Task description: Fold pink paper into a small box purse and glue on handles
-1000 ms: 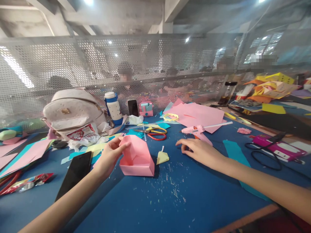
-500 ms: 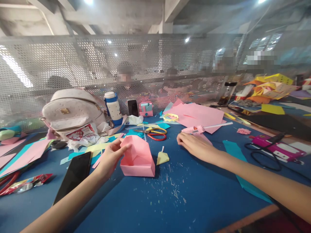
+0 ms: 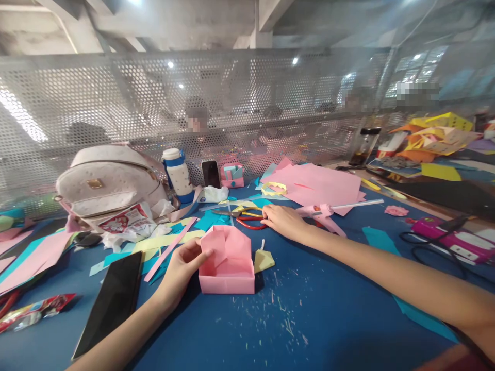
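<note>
My left hand (image 3: 181, 270) pinches the left wall of a folded pink paper box (image 3: 228, 263) that stands on the blue table (image 3: 294, 319). My right hand (image 3: 284, 221) is stretched forward, palm down and fingers extended. Its fingertips touch the red and yellow handles of a pair of scissors (image 3: 247, 220); nothing is lifted. Just right of that hand lies a pink glue gun (image 3: 323, 212). A small yellow paper scrap (image 3: 263, 260) lies against the box's right side.
A black phone (image 3: 110, 301) lies by my left forearm. A white backpack (image 3: 106, 183), a bottle (image 3: 178, 175), pink sheets (image 3: 317, 185) and paper scraps crowd the back. A perforated metal screen (image 3: 232, 103) closes the far edge, with people behind it. Pink tools and cables (image 3: 448, 239) lie right.
My right hand has moved left and forward, from beside the glue gun to the scissors' handles. My left hand kept hold of the pink box, which has come slightly nearer.
</note>
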`<state>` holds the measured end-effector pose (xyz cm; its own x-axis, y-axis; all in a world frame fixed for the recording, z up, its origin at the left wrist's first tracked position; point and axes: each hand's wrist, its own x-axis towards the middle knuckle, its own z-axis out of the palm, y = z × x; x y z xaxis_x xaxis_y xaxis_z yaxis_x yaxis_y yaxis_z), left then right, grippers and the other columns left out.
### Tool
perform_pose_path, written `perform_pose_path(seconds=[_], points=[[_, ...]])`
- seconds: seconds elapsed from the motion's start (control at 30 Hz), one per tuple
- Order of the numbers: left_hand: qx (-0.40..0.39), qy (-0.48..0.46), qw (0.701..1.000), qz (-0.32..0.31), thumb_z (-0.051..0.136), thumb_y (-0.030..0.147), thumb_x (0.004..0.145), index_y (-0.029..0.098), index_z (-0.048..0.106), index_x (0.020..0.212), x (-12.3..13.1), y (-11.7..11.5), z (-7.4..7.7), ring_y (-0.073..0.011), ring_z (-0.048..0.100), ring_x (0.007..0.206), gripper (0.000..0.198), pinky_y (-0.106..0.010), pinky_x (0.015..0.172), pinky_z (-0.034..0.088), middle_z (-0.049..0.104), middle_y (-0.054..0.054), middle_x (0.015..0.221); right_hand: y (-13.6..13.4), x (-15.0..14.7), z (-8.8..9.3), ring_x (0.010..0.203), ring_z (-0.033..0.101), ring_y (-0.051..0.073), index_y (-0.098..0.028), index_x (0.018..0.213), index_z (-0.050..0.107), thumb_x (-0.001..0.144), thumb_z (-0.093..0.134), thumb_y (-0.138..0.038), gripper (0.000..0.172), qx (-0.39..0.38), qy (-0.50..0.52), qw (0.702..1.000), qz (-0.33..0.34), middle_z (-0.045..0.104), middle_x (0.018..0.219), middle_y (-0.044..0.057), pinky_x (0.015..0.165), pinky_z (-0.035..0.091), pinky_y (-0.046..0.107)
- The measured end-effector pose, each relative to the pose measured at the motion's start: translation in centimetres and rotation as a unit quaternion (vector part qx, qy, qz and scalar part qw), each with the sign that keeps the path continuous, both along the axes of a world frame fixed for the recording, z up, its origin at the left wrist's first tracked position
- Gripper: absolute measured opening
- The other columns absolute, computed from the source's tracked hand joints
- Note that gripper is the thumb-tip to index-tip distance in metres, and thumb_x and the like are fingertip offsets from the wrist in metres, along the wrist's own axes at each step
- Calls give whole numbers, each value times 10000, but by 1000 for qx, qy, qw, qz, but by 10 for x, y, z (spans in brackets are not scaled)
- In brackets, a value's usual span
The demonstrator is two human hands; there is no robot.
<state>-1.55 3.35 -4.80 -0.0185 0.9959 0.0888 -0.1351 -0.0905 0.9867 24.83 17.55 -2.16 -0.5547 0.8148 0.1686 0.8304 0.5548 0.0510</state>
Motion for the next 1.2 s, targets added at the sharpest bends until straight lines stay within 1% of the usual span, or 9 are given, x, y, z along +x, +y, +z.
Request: perform_pose_path(seconds=[0.1,0.27,0.4,0.5,0.63,0.7,0.9,1.0,1.2], points=[[-14,13,1000,12,796,338,711,186,684,810,0,0,1,-208,650,826,213,-262,706,501,711,-35,858,8,-4,3,794,674,198,-165,916,623,927,548,-265,126,-17,-12,1000,-13,695,908,74,617,415,254],[-29,23,999,22,785,352,724,197,724,897,2,-2,2,-214,655,795,241,-269,697,511,703,-31,802,9,-12,9,816,680,209,-170,1053,617,901,580,-285,194,-22,-30,999,-16,707,968,83,592,412,246],[-20,28,999,34,786,367,718,194,723,917,3,-3,0,-201,646,738,271,-254,649,505,685,-23,753,7,-20,15,790,687,227,-143,911,684,868,588,-239,143,-24,-55,998,-14,722,890,109,609,424,256],[-11,43,999,18,777,359,734,189,715,913,0,-3,-1,-196,644,749,254,-249,656,502,683,-25,767,8,-26,30,793,689,270,-114,865,711,817,626,-212,138,-7,-67,998,-8,723,835,141,630,440,289],[-9,52,999,7,762,356,754,189,707,952,-2,-5,-1,-210,654,785,265,-266,689,510,693,-29,788,11,-40,56,949,667,346,-92,940,717,824,611,-167,174,36,-68,997,-10,717,934,201,719,461,356],[-12,49,999,11,776,364,736,188,706,962,-1,-6,1,-215,662,785,295,-270,692,515,707,-34,812,14,-48,62,1024,644,359,-80,980,706,849,602,-164,187,45,-70,996,-10,704,985,219,770,467,375],[12,35,999,5,795,370,707,185,707,854,0,-6,2,-209,653,774,252,-265,677,514,697,-35,800,25,-62,49,1022,615,227,-130,1199,573,931,591,-329,334,-6,-107,994,-31,598,1192,109,860,527,421],[31,39,999,-7,773,353,739,183,701,808,0,-6,1,-187,631,753,197,-251,677,506,658,-19,742,29,-61,40,1022,612,223,-137,1222,557,934,588,-327,346,-35,-119,991,-42,584,1212,107,855,533,420],[27,47,998,-12,755,336,767,200,709,914,0,-9,1,-186,624,783,205,-253,712,501,639,-11,755,23,-38,46,1019,613,218,-154,1225,554,941,576,-338,339,-80,-107,991,-8,584,1214,95,852,535,428]])
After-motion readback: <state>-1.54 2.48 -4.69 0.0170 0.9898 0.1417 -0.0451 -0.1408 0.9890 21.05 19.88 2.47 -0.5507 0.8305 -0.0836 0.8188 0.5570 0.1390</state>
